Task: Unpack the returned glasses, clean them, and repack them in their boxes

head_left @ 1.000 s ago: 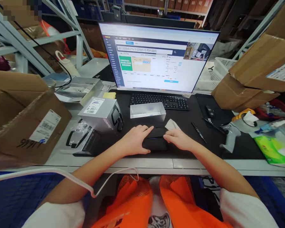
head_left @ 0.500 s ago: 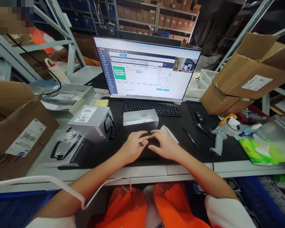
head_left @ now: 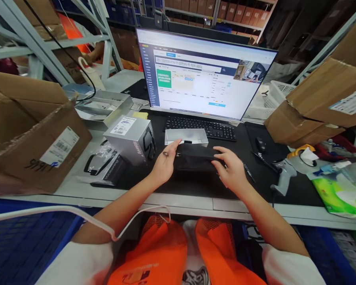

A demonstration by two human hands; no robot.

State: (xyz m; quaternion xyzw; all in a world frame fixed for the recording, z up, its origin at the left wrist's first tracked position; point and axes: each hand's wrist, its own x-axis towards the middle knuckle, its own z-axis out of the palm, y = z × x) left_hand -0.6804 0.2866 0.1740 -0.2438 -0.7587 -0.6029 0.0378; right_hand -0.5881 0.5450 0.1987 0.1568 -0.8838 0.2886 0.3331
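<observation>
A flat black case [head_left: 192,160] is held between both hands just above the black desk mat [head_left: 255,186]. My left hand [head_left: 163,164] grips its left end, with a small dark loop at the fingertips. My right hand [head_left: 231,171] holds the right end, fingers curled over the top edge. Right behind the case stands a shallow silver box tray [head_left: 186,136], in front of the keyboard [head_left: 201,126].
A monitor [head_left: 201,75] rises behind the keyboard. A silver product box [head_left: 129,137] and bagged black boxes [head_left: 103,168] lie at left beside an open carton [head_left: 32,130]. A pen [head_left: 249,172], mouse [head_left: 260,143], barcode scanner [head_left: 283,174] and stacked cartons [head_left: 317,103] are at right.
The black case lay flat on the mat under both hands; now both hands have taken it by the ends and raised it toward the silver tray.
</observation>
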